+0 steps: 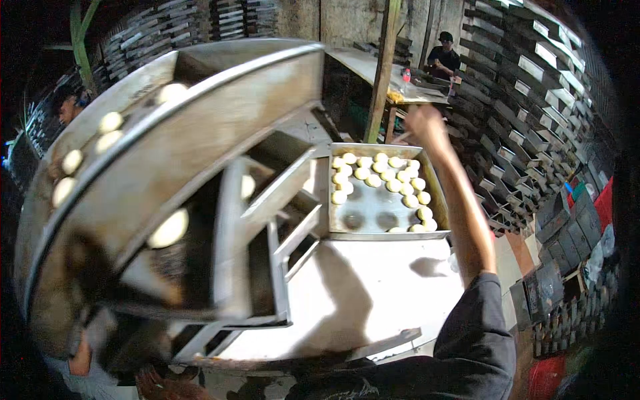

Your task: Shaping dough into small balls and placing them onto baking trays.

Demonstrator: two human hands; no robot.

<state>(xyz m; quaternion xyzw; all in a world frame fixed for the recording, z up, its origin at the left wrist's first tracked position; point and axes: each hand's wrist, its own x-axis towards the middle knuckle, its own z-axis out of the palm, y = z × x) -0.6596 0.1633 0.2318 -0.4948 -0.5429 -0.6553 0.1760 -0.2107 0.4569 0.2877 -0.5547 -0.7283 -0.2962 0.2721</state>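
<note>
My right hand (427, 125) reaches out past the far right corner of a shallow metal tray (365, 200). It is smeared by motion, so its fingers and anything in them cannot be made out. Pale round dough balls (373, 181) line the tray's far and right sides; dark round marks show on its bare bottom. Left of the tray stands a large metal machine with a curved wall (200, 127). More dough balls (111, 121) lie in its outer channel, and a blurred dough ball (169, 229) is lower inside. My left hand does not show.
A white surface (400, 267) lies on the near side of the tray. Beyond the tray, a wooden post (383, 73) rises before a table (353, 65) with a red bottle (407, 75). One person (443, 63) is behind it. Stacked metal pans (527, 127) fill the right.
</note>
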